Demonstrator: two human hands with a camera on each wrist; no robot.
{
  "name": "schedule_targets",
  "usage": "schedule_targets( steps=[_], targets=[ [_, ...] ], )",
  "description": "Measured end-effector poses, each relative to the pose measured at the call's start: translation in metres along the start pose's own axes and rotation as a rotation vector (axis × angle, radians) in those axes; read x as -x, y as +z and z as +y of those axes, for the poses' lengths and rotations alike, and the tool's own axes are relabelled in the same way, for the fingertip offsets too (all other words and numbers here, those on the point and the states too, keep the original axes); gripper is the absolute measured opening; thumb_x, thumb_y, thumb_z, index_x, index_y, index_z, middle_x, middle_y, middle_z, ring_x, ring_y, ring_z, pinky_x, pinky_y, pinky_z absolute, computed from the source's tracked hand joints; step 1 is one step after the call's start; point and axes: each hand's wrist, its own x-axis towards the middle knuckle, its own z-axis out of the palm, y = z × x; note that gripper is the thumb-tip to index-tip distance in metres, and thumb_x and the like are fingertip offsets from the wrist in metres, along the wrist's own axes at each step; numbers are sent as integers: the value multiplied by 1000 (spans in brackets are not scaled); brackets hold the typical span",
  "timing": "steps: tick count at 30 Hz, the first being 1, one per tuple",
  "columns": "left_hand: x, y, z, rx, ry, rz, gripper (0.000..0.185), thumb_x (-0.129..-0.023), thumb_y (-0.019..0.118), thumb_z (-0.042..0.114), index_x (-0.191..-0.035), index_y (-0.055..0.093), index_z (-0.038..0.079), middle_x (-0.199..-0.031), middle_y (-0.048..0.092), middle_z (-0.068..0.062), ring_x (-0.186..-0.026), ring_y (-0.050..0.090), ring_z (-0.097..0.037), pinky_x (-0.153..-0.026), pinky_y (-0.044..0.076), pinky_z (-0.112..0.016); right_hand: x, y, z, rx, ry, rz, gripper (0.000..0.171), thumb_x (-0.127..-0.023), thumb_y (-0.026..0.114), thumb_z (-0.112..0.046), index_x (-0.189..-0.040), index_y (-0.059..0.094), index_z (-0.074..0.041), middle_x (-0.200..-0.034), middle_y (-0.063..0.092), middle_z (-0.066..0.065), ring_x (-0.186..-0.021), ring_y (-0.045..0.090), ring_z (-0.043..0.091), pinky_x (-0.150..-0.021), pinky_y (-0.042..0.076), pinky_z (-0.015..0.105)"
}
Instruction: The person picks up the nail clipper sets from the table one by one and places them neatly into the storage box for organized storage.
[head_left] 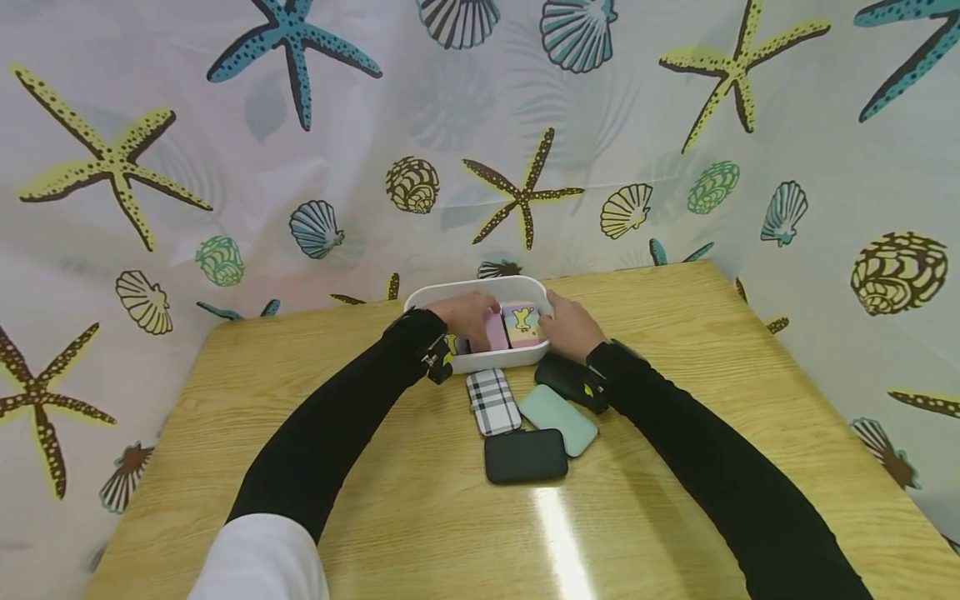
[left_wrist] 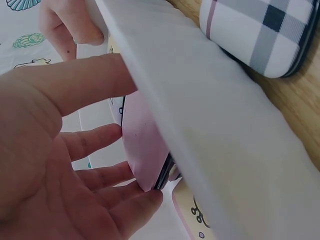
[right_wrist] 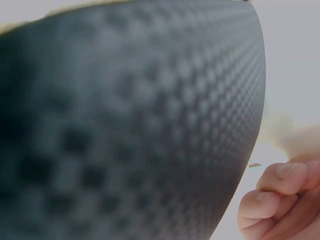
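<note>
A white oblong bin point(head_left: 495, 360) stands near the back of the table. Inside it my left hand point(head_left: 467, 317) grips a pink zip case point(left_wrist: 142, 130), thumb on one side and fingers on the other. To the right of the pink case sits a case with a yellow cartoon print point(head_left: 522, 321); another printed case point(head_left: 452, 343) shows partly under my left wrist. My right hand point(head_left: 573, 327) holds the bin's right end at the rim. A black case point(head_left: 566, 377) lies beneath the right wrist, its textured surface filling much of the right wrist view.
In front of the bin lie a plaid case point(head_left: 495, 402), a mint green case point(head_left: 561, 419) and a smooth black case point(head_left: 527, 457), close together and partly overlapping. Behind the wooden table point(head_left: 390, 517) hangs a curtain point(head_left: 465, 100) with starfish and shells.
</note>
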Motion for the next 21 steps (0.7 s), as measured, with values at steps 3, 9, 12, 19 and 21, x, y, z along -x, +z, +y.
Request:
schedule_targets(
  steps=[3,9,12,19,21],
  targets=[
    [2,0,0,7,-3,-13,79,-83,79,27,-151,43,7,-149,47,-14,-127,47,-24,-112,39,-39,1,0,0,2,-8,-3,59,-103,44,-19,-157,28,-1,-148,49,23,-115,54,32,-102,45,51],
    [5,1,0,42,-6,-22,75,-86,75,27,-151,43,7,-152,46,-14,-132,47,-25,-113,39,-40,-3,2,3,9,-9,-1,61,-103,44,-20,-157,27,1,-151,47,22,-117,54,31,-104,44,50],
    [6,2,-1,46,0,-19,75,-86,75,26,-151,43,7,-152,46,-15,-133,47,-26,-113,39,-40,-4,4,4,5,-1,-2,62,-102,45,-20,-158,26,0,-152,45,22,-119,53,31,-105,43,51],
    [6,3,-2,82,-20,-22,76,-89,74,32,-153,41,9,-156,42,-13,-141,43,-26,-116,34,-43,-2,2,3,10,-20,10,58,-103,44,-18,-157,29,0,-147,50,23,-113,55,32,-101,45,50],
    [7,3,-2,83,-31,-8,76,-91,72,34,-155,39,10,-157,42,-11,-143,41,-26,-118,32,-43,-1,2,2,13,-20,13,58,-103,44,-18,-156,30,0,-147,50,23,-113,55,32,-101,45,50]
  ],
)
